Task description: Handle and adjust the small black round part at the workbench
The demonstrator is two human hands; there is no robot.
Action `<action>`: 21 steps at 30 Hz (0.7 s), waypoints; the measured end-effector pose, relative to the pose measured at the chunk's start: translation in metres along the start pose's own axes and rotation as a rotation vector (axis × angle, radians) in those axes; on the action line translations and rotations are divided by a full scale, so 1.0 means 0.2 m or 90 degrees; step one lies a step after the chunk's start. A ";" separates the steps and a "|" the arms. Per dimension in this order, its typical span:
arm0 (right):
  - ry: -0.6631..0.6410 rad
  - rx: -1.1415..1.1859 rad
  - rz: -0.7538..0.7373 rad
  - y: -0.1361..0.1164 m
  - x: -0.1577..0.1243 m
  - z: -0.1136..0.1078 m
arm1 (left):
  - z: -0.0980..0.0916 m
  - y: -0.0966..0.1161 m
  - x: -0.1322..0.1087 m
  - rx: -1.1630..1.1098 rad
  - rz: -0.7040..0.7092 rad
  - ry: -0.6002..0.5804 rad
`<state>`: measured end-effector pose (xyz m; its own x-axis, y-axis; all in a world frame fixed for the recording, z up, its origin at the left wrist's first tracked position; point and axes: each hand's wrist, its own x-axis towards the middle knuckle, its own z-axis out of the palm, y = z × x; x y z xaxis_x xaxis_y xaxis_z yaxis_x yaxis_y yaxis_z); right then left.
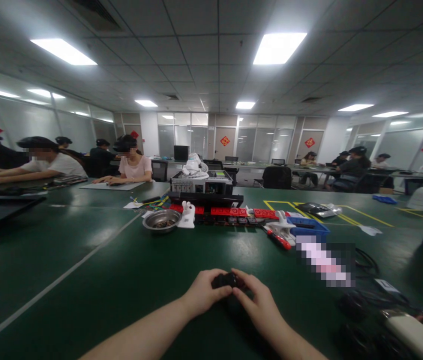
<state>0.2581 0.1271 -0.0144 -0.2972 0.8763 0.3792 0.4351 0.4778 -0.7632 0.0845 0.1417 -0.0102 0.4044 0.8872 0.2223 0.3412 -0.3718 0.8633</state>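
Both my hands meet over the near middle of the green table (84, 260). My left hand (204, 292) and my right hand (256, 300) are closed with pinched fingers around a small black part (224, 280) held between them just above the table. What the part is I cannot make out.
A metal bowl (161, 220) of small pieces, a white holder (188, 215), a row of red modules (230, 212), a black-and-white device with a fan (202, 185), a red-handled tool (279, 240) and a blue tray (307, 227) stand ahead. Black cables (365, 300) lie at right. People sit at left and far right.
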 end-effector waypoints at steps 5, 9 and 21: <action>0.005 -0.044 -0.037 -0.01 -0.01 0.01 | 0.00 -0.02 0.02 -0.087 -0.018 -0.001; 0.029 -0.058 -0.004 -0.02 -0.01 0.02 | 0.01 0.01 0.00 -0.023 -0.035 0.046; -0.001 0.047 0.099 0.01 0.01 0.03 | 0.04 0.07 -0.05 0.123 0.038 0.045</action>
<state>0.2527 0.1298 -0.0175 -0.2324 0.9392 0.2527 0.4124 0.3305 -0.8489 0.0929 0.1259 -0.0039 0.3713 0.8760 0.3079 0.4774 -0.4645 0.7459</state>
